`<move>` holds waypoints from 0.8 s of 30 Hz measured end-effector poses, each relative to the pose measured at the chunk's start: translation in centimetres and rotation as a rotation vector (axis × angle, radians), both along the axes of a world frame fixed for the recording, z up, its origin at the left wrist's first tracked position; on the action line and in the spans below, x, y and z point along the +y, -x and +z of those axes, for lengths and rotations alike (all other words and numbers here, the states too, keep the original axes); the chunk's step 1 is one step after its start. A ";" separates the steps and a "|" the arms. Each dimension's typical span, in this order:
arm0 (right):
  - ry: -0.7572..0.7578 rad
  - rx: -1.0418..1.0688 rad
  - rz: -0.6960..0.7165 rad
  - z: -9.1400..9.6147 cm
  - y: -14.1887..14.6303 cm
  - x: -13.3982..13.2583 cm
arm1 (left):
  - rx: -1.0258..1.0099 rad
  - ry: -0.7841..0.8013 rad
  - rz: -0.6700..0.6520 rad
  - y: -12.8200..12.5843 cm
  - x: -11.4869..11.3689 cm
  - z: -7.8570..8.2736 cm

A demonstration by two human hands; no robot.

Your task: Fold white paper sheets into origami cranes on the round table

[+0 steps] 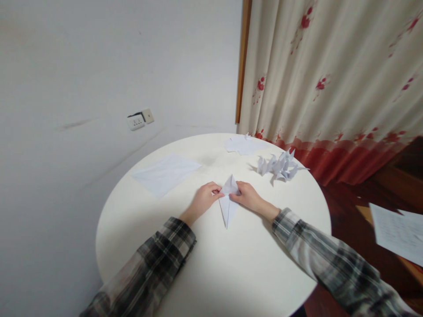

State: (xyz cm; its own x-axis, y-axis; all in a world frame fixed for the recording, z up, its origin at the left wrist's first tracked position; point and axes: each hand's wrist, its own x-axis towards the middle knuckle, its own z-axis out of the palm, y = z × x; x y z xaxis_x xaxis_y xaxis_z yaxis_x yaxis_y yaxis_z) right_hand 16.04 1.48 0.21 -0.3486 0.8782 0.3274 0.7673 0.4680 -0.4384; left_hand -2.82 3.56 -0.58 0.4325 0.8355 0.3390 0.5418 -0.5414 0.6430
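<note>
A white sheet of folded paper, narrow and kite-shaped, lies between my hands with one point toward me and a raised peak at its far end. On its left side, the fingers and thumb of my left hand pinch the edge. The thumb of my right hand presses on the right side, its fingers curled behind the paper. Part of the paper's middle is covered by my thumbs. Several folded paper cranes stand in a cluster beyond my right hand.
A flat white paper square lies at the left of the round white table. More paper sheets are at its far edge. A wall with a socket borders the left, a curtain the back right. Written sheets lie at the far right.
</note>
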 end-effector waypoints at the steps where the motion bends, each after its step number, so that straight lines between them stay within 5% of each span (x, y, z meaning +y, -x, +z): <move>1: 0.004 0.001 -0.003 0.0 0.0 0.0 | 0.013 -0.010 0.004 0.0 -0.1 0.1; 16: 0.035 -0.009 -0.063 0.0 0.2 0.1 | 0.161 -0.115 0.019 -0.4 -0.6 0.6; 24: 0.046 -0.069 -0.192 0.3 0.0 0.3 | 0.062 -0.095 0.075 -0.4 -0.7 0.5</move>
State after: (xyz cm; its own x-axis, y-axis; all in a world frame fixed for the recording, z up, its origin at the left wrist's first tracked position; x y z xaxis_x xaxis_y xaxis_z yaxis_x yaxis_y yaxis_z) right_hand 16.06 1.77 0.50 -0.1931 0.9442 0.2670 0.8695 0.2907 -0.3993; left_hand -2.40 2.86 -0.13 0.3924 0.8316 0.3931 0.6201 -0.5548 0.5547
